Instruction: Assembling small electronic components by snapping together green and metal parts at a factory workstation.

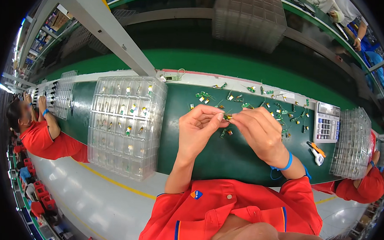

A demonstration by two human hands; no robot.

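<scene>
Circuit board (227,117), mostly hidden, is pinched by left hand (197,130) and right hand (262,129); loose boards (251,89), their details indistinct, strew the worktop (228,161).

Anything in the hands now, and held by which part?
The left hand and right hand pinch a small green-and-yellow part between them, seemingly by opposite ends; finer detail is too small to tell.

Circuit boards (251,89) lie scattered on the desk (203,171), left of the calculator (326,125). A tray stack (351,145) stands just to the calculator's right; hand tools (319,158) lie before it, on the wearer's side. Well to its left, past the boards, stands a compartment tray pile (155,117), with small parts (133,108) in its cells.
</scene>
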